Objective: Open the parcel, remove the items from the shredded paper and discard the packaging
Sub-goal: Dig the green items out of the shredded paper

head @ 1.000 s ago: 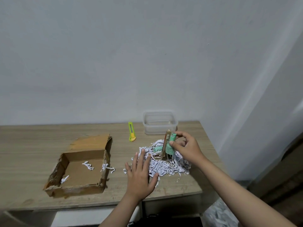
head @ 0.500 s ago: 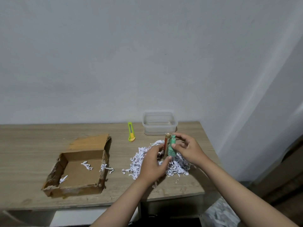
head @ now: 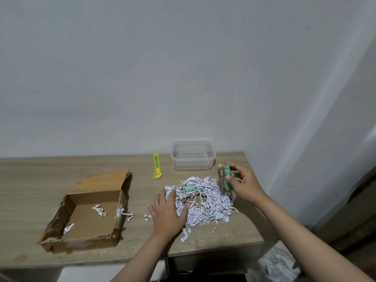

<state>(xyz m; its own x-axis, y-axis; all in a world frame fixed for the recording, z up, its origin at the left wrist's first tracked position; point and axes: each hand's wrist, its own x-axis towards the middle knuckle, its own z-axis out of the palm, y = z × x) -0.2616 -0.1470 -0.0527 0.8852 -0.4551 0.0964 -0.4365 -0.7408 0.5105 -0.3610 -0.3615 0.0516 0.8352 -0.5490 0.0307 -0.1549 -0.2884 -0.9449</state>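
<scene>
A heap of white shredded paper [head: 209, 202] lies on the wooden table [head: 30, 180]. One small green tube [head: 189, 188] rests on top of the heap. My left hand [head: 167, 212] lies flat, fingers apart, on the heap's left edge. To the right of the heap, my right hand [head: 243, 185] grips a bundle of items [head: 224, 178], two green tubes and a brown stick, held upright. The torn cardboard parcel box [head: 50, 226] stands open at the left with a few paper shreds inside.
A clear plastic container [head: 193, 157] stands at the back, against the wall. A yellow-green utility knife [head: 157, 166] lies to its left. The table's right edge is close to my right hand. More shredded paper lies on the floor [head: 274, 263] below right.
My right hand has carried the bundle of items rightward, off the heap. My left hand has come off the bundle and dropped flat onto the heap's left side.
</scene>
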